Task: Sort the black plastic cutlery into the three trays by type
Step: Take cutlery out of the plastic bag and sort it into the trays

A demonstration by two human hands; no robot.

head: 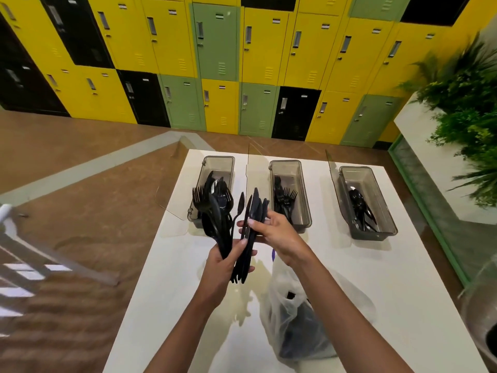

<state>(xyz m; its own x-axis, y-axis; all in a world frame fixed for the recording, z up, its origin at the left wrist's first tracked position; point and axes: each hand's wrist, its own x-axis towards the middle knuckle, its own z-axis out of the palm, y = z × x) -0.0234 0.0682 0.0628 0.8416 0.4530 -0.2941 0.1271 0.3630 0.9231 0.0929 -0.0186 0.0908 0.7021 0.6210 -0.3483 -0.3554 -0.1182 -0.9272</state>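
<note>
My left hand [224, 261] grips a fanned bunch of mixed black cutlery [215, 211] by the handles, above the table in front of the left tray [218, 162]. My right hand [274, 228] pinches a few black knives [255, 211] at the right side of that bunch. The left tray's contents are mostly hidden behind the bunch. Black forks [283, 200] lie in the middle tray [286, 166]. Black spoons [360, 208] lie in the right tray [356, 172]. All three trays are smoky clear plastic with open lids.
A thin white plastic bag [290, 313] holding dark items lies on the white table [376, 278] under my right forearm. Brown floor drops off on the left. Lockers stand beyond the table. A planter with green plants is at the right.
</note>
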